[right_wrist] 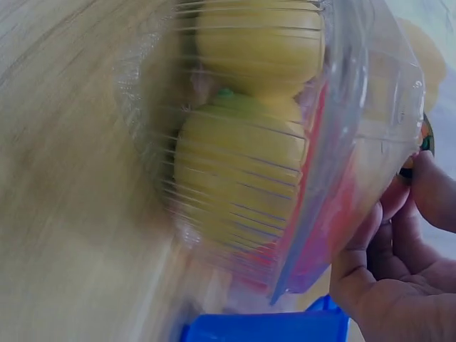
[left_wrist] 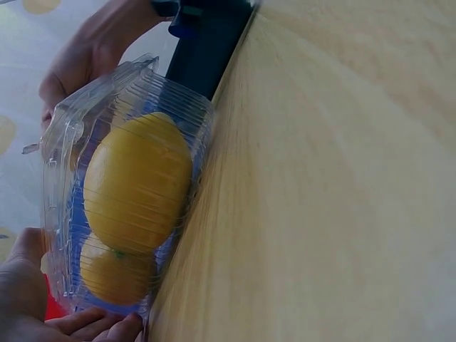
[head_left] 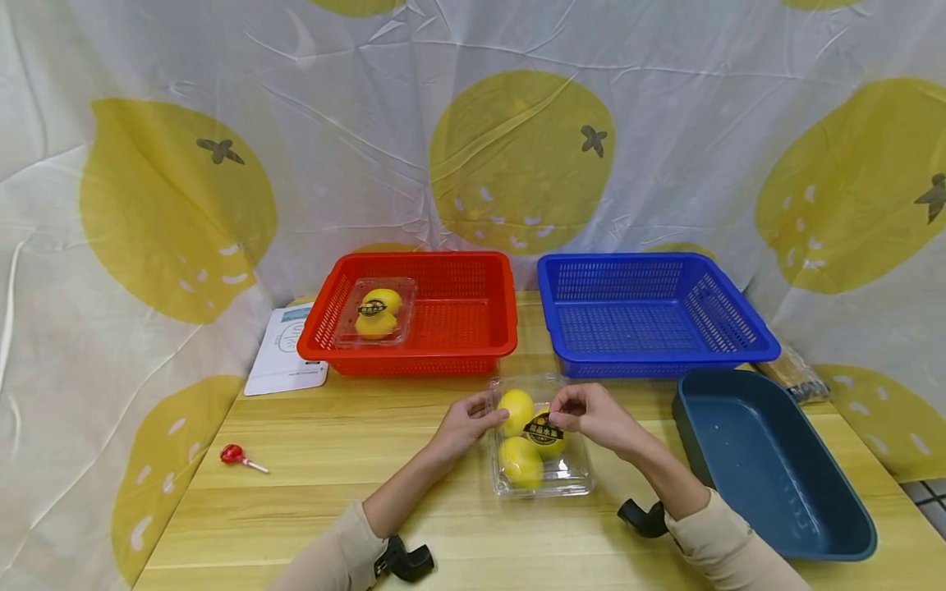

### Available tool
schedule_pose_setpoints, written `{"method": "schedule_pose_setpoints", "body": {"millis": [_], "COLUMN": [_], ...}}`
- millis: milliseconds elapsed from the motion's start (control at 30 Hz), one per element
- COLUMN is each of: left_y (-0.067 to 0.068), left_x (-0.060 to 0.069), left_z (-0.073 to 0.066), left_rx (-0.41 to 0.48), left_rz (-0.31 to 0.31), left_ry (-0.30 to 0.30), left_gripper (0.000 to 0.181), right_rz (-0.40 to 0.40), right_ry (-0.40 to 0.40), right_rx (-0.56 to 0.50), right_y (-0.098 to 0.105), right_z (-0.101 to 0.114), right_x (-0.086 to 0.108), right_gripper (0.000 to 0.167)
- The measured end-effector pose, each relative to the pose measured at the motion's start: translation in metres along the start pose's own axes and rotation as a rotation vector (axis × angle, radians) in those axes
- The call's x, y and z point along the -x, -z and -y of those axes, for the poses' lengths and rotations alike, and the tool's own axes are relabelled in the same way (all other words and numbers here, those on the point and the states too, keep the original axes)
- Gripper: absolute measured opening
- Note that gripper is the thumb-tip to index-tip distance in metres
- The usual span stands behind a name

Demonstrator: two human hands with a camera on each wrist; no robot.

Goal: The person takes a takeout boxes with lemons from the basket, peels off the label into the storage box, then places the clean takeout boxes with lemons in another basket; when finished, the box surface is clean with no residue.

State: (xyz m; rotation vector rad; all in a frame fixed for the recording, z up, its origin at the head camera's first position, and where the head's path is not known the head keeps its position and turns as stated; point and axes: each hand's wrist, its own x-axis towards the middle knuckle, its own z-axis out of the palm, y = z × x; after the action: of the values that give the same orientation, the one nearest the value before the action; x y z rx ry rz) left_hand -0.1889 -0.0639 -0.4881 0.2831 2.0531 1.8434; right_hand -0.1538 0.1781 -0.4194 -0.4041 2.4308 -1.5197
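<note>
A clear plastic clamshell box (head_left: 576, 478) with yellow lemons (head_left: 521, 462) inside stands on the wooden table. My left hand (head_left: 464, 423) holds the box by its left side, thumb at the lid and fingers along the side; the left wrist view shows the lemons (left_wrist: 139, 182) through the ribbed wall. Over the lid, my right hand (head_left: 597, 419) pinches the edge of a black sticker (head_left: 543, 429) with gold print between thumb and forefinger. In the right wrist view, the sticker (right_wrist: 427, 135) shows at the fingertips, beside the lid. How much of it sticks to the lid I cannot tell.
At the back left, a red basket (head_left: 421, 364) contains another labelled box (head_left: 405, 287) of lemons. A blue basket (head_left: 658, 361) is beside it. To the right lies a dark teal tub (head_left: 761, 460). A red lollipop (head_left: 232, 454) and a white printed sheet (head_left: 277, 373) are at left.
</note>
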Motion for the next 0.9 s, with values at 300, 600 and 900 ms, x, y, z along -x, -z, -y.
{"method": "schedule_pose_setpoints", "body": {"millis": [300, 600, 900], "left_y": [0.001, 0.002, 0.001], "left_x": [-0.001, -0.003, -0.001], "left_z": [0.001, -0.001, 0.000], "left_rx": [0.021, 0.020, -0.002], "left_rz": [0.000, 0.000, -0.007], "left_ry": [0.019, 0.022, 0.032], "left_gripper": [0.070, 0.069, 0.068], "right_rz": [0.076, 0.074, 0.058], "right_ry": [0.047, -0.026, -0.114], "right_rx": [0.176, 0.352, 0.504], "right_y": [0.026, 0.107, 0.168], "right_z": [0.019, 0.026, 0.000], "right_x": [0.008, 0.031, 0.059], "right_gripper": [0.011, 0.017, 0.018]}}
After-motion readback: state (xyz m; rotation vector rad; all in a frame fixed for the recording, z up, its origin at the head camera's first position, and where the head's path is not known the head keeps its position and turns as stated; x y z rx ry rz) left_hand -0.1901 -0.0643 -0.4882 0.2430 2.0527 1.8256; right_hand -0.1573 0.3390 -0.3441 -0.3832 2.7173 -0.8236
